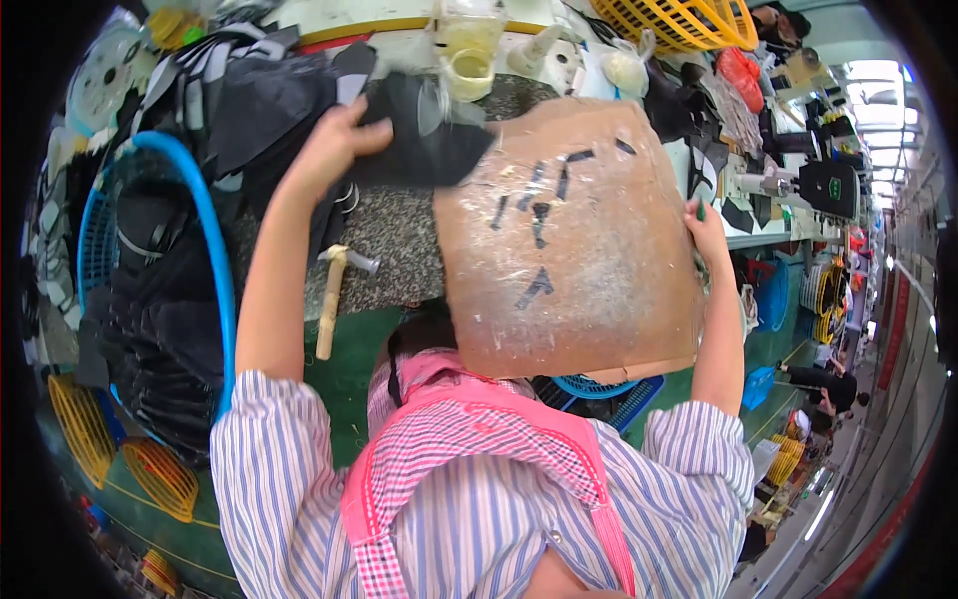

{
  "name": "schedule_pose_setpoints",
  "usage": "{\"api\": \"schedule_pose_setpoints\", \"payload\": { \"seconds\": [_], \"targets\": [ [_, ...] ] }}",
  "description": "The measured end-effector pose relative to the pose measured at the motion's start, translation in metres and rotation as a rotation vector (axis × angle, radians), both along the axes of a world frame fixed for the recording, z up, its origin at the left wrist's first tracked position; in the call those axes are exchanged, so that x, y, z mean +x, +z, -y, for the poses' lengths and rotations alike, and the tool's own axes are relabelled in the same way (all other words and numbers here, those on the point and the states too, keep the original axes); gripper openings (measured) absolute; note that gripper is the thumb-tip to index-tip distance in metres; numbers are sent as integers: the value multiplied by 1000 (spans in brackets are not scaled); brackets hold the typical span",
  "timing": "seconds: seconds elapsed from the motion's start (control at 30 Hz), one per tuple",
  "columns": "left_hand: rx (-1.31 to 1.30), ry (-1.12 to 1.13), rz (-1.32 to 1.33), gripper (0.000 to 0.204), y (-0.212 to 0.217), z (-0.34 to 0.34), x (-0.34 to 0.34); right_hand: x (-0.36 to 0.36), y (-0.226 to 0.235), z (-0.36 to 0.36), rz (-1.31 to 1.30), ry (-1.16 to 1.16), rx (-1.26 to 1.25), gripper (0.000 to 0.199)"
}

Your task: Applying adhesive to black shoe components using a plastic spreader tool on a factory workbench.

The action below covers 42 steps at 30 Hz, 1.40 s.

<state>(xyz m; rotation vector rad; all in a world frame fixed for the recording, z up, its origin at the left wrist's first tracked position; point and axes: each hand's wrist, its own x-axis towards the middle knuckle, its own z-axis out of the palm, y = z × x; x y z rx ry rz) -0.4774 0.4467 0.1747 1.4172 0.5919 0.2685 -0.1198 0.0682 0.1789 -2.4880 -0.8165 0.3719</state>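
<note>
My left hand [339, 145] is raised over the left part of the bench, its thumb and fingers at the edge of a dark flat piece [424, 140] that looks like cut fabric or leather. Motion blurs this piece, and its right end reaches the top left of a cardboard sheet [609, 250]. Glossy smears and several dark strips [535, 288] mark the cardboard, which overhangs the bench's front edge. Beside its right edge, my right hand [709, 232] is closed around a thin green-ended tool [701, 210]; most of that tool is hidden.
A hammer [332, 299] lies at the stone slab's [394, 245] front edge. Stacked dark pieces [269, 110] sit at the left, above a blue-rimmed basket [215, 260]. Behind the cardboard stands a yellowish container [469, 75]. A yellow basket [679, 25] is at the back right.
</note>
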Motion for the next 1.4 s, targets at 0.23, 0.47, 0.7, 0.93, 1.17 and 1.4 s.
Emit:
{"api": "schedule_pose_setpoints", "payload": {
  "seconds": [0.23,0.47,0.7,0.93,1.17,1.4],
  "targets": [
    [499,66,-437,53,-131,100,10,-10,-37,-90,256,280,-643,18],
    [773,-13,-654,35,-81,61,49,-19,-101,-108,121,387,-687,19],
    [593,-87,-425,43,-49,71,62,-82,-64,-146,196,622,149,57],
    [-186,4,-164,37,-55,55,41,-142,-46,-181,51,822,95,44],
    [-181,228,-65,41,-66,-23,0,-120,-38,-174,164,652,-28,15],
    [-142,470,7,45,-73,-41,-30,-124,-63,-179,142,711,-289,19]
  ]
}}
